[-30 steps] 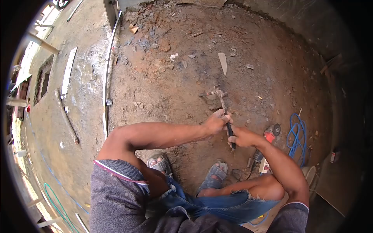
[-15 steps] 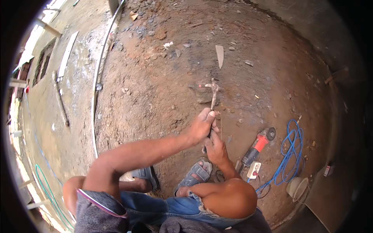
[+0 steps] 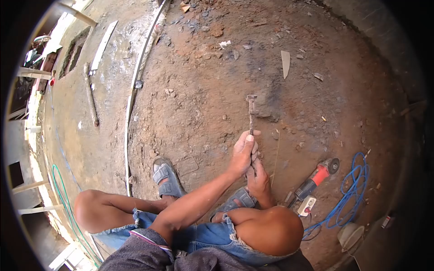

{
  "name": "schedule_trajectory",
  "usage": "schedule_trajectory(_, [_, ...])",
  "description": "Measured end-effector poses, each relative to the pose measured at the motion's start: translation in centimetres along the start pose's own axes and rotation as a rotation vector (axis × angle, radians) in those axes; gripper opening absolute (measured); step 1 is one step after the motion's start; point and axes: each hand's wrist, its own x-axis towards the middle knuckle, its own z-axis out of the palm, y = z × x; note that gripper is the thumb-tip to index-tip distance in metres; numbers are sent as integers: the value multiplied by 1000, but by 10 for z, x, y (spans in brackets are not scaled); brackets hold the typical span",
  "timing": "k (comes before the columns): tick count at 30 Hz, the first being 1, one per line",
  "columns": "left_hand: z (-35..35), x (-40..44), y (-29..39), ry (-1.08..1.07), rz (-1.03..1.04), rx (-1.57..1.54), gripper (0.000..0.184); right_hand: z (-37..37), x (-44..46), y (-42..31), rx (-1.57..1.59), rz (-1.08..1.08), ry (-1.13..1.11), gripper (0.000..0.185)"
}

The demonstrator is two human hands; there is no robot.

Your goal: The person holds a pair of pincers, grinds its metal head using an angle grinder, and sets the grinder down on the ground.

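Both hands are closed around the dark handle of a hammer (image 3: 252,122), whose mud-caked head points away from me over the dirt floor. My left hand (image 3: 244,151) grips higher up, just below the head end. Close beneath it, my right hand (image 3: 258,179) wraps the lower handle, and the two hands touch. Much of the handle is hidden by fingers. A flat stone (image 3: 269,117) lies on the ground just right of the hammer head.
A red and black angle grinder (image 3: 318,176) lies to the right, beside a white power socket block (image 3: 307,205) and a coiled blue cable (image 3: 352,194). A pale pointed shard (image 3: 285,63) lies ahead. A long metal strip (image 3: 135,81) runs along the left, with a wooden stick (image 3: 90,97) beyond.
The hammer has rotated in my hands, so its head appears lengthwise rather than sideways. My left forearm has swung lower, and the view has shifted left, uncovering my left sandal.
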Motion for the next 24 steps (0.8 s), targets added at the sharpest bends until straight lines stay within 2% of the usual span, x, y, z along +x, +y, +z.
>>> schedule_trajectory(10, [-11, -2, -5, -19, -4, 42, 38, 9, -8, 4, 54, 73, 4, 35])
schedule_trajectory(15, [-6, -1, -10, -27, 35, 5, 39, 18, -11, 13, 126, 79, 97, 36])
schedule_trajectory(18, [-8, 1, -14, -44, 20, 49, 38, 17, -11, 12, 98, 159, 102, 36])
schedule_trajectory(21, [-4, 3, -19, -60, -13, -9, 36, 18, -13, 14, 1, 88, 145, 37])
schedule_trajectory(24, [0, 6, -20, -66, -36, 43, 35, 11, -15, 8, -45, 159, 149, 36])
